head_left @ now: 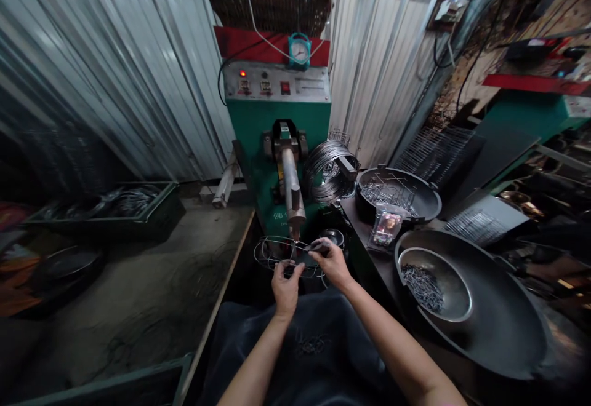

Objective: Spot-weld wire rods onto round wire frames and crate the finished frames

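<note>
A round wire frame (264,262) of thin metal rods sits under the tip of a spot welder's upper electrode arm (291,184). My left hand (286,286) pinches the near edge of the frame between thumb and fingers. On the right side, my right hand (331,262) is closed at the frame's rim, its darkened fingertips just beside the electrode tip. The fingers partly hide the wire there, so the exact grip is hard to see. On the dark apron (258,344) over my lap lies a small heap of short wire pieces (313,345).
The green welding machine (249,129) stands ahead. A wire coil (330,169) hangs at its right. To the right are a pan of wire parts (422,194), a plastic packet (386,226) and a large pan (503,314) holding a metal bowl (462,289). A green crate (157,206) stands left.
</note>
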{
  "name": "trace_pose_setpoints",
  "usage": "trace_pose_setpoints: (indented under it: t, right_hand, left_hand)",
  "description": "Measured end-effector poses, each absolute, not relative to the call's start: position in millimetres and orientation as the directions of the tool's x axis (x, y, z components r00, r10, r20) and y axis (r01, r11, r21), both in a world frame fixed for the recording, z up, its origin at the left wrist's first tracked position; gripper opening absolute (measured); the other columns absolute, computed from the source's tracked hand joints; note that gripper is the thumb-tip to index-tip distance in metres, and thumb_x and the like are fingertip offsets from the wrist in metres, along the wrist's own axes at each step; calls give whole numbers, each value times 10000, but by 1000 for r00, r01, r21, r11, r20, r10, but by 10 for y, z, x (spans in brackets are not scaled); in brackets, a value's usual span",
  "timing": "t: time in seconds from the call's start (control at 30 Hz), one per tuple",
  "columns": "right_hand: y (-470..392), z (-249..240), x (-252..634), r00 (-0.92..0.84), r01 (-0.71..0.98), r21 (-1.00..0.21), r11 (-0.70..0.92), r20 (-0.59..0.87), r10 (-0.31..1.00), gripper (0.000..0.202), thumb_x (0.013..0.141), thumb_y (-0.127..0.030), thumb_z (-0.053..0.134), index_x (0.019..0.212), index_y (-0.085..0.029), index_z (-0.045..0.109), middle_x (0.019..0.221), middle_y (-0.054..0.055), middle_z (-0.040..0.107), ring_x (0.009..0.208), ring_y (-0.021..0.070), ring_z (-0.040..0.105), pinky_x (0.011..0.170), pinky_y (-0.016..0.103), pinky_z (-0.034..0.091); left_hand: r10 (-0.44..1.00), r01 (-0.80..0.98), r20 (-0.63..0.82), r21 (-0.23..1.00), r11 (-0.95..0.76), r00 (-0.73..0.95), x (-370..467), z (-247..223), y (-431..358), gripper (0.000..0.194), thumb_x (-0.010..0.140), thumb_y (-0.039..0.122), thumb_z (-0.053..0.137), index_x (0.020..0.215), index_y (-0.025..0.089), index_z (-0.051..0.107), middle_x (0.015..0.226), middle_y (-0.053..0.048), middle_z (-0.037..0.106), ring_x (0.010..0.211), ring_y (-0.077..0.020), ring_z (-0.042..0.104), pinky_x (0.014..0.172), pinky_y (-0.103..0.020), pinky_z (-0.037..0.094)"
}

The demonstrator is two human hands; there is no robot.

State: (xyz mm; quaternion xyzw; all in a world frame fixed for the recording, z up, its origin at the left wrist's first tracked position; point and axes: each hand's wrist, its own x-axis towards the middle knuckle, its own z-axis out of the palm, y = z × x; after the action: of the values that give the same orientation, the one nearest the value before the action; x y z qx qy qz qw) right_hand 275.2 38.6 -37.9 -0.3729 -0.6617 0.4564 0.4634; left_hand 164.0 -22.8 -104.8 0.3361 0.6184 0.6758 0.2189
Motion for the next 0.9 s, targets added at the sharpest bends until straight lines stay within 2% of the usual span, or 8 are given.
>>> trace_pose_setpoints:
  t: [0.3, 0.47, 0.57, 0.63, 0.8, 0.9]
  right_hand:
    - [535, -399, 2692, -286, 82, -946, 312, 278, 917, 117, 674, -254, 638, 780, -218, 602, 732, 2, 608, 703, 162, 550, 677, 279, 435]
    - [496, -428, 2756, -233, -39, -984, 172, 176, 956, 180, 632, -291, 678, 773, -212, 600, 740, 3, 625, 726, 170, 564, 699, 291, 450]
    - [447, -511, 2915, -139, -146, -985, 87, 108, 984, 224, 626, -300, 692, 805, -203, 600, 777, 3, 626, 770, 169, 569, 748, 298, 444]
    - [412, -558, 3024, -139, -163, -984, 72, 95, 986, 216, 626, -285, 701, 802, -205, 605, 788, 3, 622, 790, 168, 566, 771, 298, 433]
    - [363, -566, 3147, -157, -183, -979, 90, 119, 980, 176, 646, -256, 691, 792, -217, 602, 784, 0, 610, 784, 163, 561, 758, 292, 428]
    - [367, -548, 3130, -224, -105, -981, 165, 185, 957, 148, 675, -255, 671, 800, -220, 602, 793, 8, 611, 788, 172, 563, 759, 303, 431]
  left_hand:
    - [735, 109, 154, 988, -110, -661, 1610, -1006, -130, 274, 651, 404, 674, 761, 170, 583, 727, -3, 587, 712, -148, 545, 721, -282, 403]
    - [748, 72, 107, 994, -79, -655, 1572, -1012, -125, 301, 615, 415, 698, 743, 168, 583, 708, 3, 589, 694, -142, 544, 706, -275, 402]
    - [763, -28, 67, 993, -111, -643, 1585, -1020, -120, 304, 610, 405, 702, 749, 167, 574, 703, 12, 581, 685, -131, 534, 696, -267, 402]
    - [769, -119, 29, 983, -137, -639, 1615, -1017, -128, 302, 601, 389, 711, 742, 167, 564, 705, 18, 572, 678, -120, 526, 694, -262, 402]
    - [746, -307, -70, 933, -186, -663, 1658, -1024, -175, 319, 553, 355, 749, 722, 166, 556, 709, 27, 551, 683, -105, 514, 705, -259, 397]
    - [709, -391, -134, 896, -212, -692, 1614, -1057, -193, 327, 537, 347, 762, 718, 160, 563, 715, 28, 551, 697, -93, 509, 730, -255, 387]
